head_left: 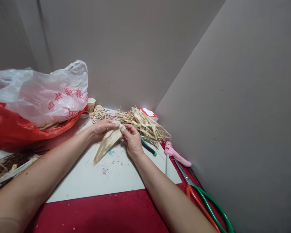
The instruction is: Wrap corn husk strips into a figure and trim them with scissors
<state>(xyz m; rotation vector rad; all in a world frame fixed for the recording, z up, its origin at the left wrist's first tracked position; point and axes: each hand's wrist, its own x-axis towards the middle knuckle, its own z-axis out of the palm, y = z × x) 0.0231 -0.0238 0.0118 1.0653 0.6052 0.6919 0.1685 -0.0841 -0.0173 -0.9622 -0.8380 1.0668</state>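
Note:
A dried corn husk, pale and pointed at its lower end, is held between both hands above a white board. My left hand pinches the husk's upper end from the left, thumb on top. My right hand grips the same end from the right with thumb and fingers closed. The husk tip slants down toward me over the board. Just behind the hands lies a heap of dry husk strips. Part of the pinched end is hidden by my fingers.
Plastic bags bulge at the left, near a paper cup and twine. Right of the hands are green-handled pliers, a pink glue gun and large scissors. Dark fibres lie left; grey walls enclose the red table.

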